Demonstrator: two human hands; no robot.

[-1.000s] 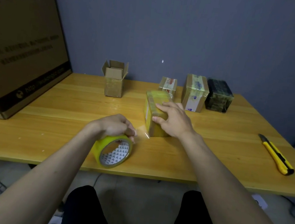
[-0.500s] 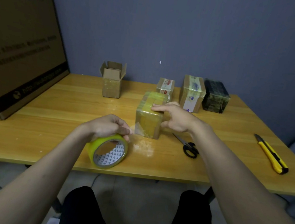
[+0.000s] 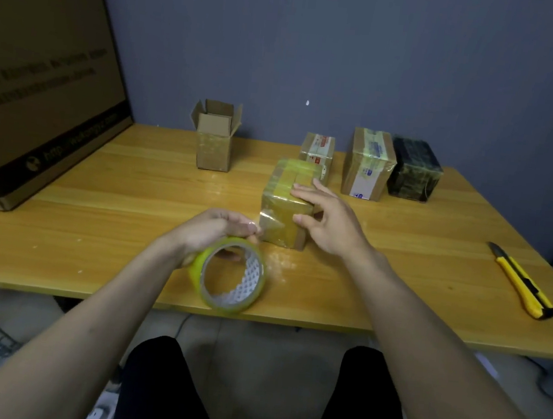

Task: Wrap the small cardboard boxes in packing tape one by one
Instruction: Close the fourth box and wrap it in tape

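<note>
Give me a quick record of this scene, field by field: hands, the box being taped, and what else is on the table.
left hand: grips tape roll
right hand: fingers straight, resting on box
box: partly wrapped, tape runs from it to the roll
table: open box, three taped boxes at back, knife at right

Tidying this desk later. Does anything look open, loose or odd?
One box at the back left stands with its flaps open. A knife lies loose near the table's right edge. Nothing spilled or damaged shows.
</note>
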